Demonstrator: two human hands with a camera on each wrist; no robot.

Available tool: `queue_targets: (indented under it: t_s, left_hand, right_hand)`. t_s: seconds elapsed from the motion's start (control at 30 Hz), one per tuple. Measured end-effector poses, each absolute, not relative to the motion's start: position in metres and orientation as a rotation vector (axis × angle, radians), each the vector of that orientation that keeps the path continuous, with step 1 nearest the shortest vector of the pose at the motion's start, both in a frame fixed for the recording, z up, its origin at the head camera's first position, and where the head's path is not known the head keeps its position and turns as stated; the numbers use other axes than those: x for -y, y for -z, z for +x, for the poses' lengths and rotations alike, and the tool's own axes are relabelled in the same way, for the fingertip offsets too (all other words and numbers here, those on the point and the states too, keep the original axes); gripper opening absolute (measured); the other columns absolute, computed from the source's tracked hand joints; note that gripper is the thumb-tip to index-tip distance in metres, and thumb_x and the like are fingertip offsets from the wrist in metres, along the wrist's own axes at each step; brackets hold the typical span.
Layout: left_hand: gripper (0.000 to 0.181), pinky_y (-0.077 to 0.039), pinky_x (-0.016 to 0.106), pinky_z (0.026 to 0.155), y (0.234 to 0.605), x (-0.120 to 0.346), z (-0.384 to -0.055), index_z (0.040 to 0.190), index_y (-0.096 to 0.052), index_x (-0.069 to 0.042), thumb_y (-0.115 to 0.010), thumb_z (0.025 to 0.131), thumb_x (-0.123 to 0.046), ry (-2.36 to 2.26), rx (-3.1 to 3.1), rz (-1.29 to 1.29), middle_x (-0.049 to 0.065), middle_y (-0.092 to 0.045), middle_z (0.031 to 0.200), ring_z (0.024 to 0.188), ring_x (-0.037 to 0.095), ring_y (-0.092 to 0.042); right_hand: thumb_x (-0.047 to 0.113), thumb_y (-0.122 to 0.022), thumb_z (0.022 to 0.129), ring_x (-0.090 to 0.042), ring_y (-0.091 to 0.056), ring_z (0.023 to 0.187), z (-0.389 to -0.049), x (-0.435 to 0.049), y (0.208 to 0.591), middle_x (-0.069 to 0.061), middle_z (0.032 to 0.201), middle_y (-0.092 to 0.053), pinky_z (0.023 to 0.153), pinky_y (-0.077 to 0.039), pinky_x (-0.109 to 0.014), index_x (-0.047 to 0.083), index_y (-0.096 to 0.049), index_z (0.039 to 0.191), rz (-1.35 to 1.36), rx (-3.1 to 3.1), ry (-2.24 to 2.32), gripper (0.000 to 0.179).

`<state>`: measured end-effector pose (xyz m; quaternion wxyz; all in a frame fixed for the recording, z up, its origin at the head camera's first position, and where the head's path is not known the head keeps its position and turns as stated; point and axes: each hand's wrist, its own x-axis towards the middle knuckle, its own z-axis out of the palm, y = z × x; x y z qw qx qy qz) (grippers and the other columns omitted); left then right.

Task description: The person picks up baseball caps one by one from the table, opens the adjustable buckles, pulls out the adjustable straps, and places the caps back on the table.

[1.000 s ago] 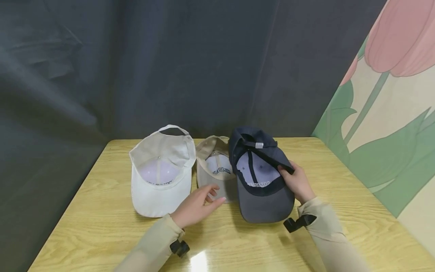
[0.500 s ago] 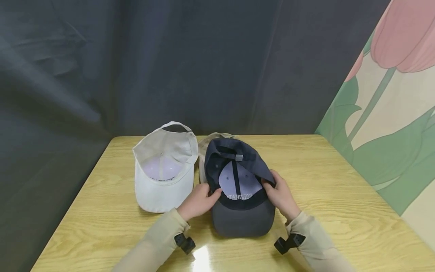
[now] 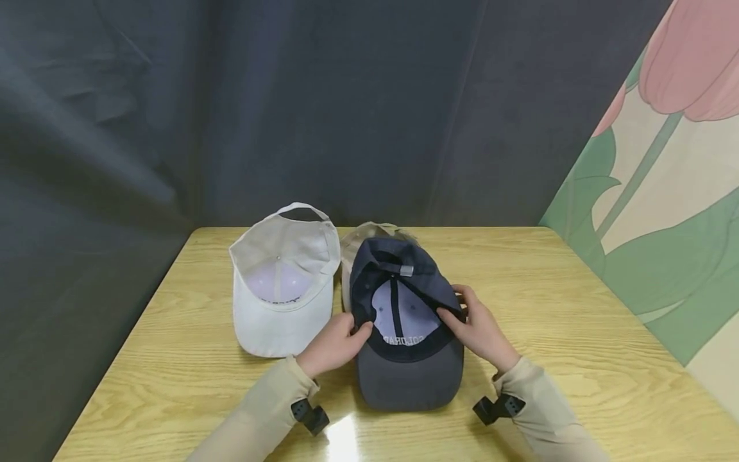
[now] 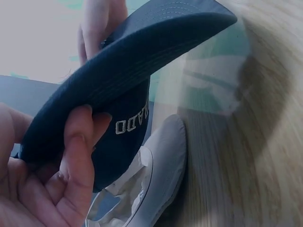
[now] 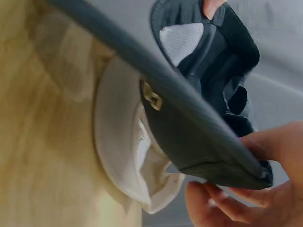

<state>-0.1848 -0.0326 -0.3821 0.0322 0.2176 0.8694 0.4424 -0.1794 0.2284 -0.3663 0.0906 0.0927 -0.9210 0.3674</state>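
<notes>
A navy baseball cap (image 3: 410, 385) is held up with its inside facing me and its visor towards me. My left hand (image 3: 331, 346) grips the left edge, thumb inside the opening; in the left wrist view its fingers (image 4: 78, 137) lie against the outside, beside the lettering. On the opposite edge my right hand (image 3: 482, 333) pinches the rim, thumb inside and fingers outside, as the right wrist view shows. Behind and below the navy cap a beige cap (image 5: 116, 127) lies on the table, mostly hidden from the head view.
A white cap (image 3: 283, 330), opening up, lies on the wooden table (image 3: 156, 378) just left of the beige one. A dark curtain (image 3: 358, 115) hangs along the back edge. At the right stands a wall (image 3: 675, 244) painted with a tulip.
The navy cap has moved left and towards me, now in front of the beige cap. My left hand has come over from beside the white cap and taken its left edge.
</notes>
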Motion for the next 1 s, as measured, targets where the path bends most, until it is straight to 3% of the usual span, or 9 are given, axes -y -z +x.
queue_targets:
  t_s: [0.2,0.4,0.87,1.0]
  left_hand:
    - [0.048,-0.027,0.02,0.043,0.383,0.033,-0.183,0.05,-0.026,-0.017,-0.05,0.091,-0.02,-1.356,-2.685,0.693,-0.006,-0.029,0.047,0.041,0.008,-0.031]
    - [0.047,-0.027,0.019,0.043,0.381,0.032,-0.18,0.051,-0.026,-0.016,-0.051,0.091,-0.019,-1.348,-2.69,0.699,-0.005,-0.029,0.048,0.042,0.007,-0.03]
    - [0.04,-0.029,0.02,0.044,0.383,0.037,-0.18,0.057,-0.033,-0.015,-0.05,0.093,-0.02,-1.36,-2.612,0.683,-0.006,-0.033,0.05,0.044,0.007,-0.033]
    - [0.036,-0.03,0.02,0.044,0.383,0.039,-0.18,0.06,-0.036,-0.014,-0.05,0.093,-0.019,-1.365,-2.584,0.677,-0.006,-0.034,0.051,0.045,0.007,-0.034]
  right_hand:
    - [0.013,-0.066,0.086,-0.038,-0.061,0.093,-0.183,-0.227,0.354,-0.028,0.117,-0.055,0.077,-0.052,-0.047,-0.004,-0.042,0.128,0.343,2.658,-1.042,0.051]
    - [0.015,-0.072,0.081,-0.036,-0.055,0.1,-0.19,-0.218,0.346,-0.026,0.121,-0.051,0.084,-0.049,-0.049,-0.004,-0.044,0.128,0.398,2.588,-0.937,0.058]
    - [0.009,-0.07,0.081,-0.024,-0.056,0.075,-0.21,-0.214,0.343,-0.015,0.084,-0.06,0.071,-0.052,-0.044,-0.003,-0.062,0.104,0.421,2.57,-0.857,0.027]
    - [0.005,-0.068,0.083,-0.019,-0.056,0.071,-0.213,-0.215,0.344,-0.011,0.077,-0.059,0.068,-0.052,-0.033,-0.002,-0.064,0.096,0.426,2.592,-0.921,0.015]
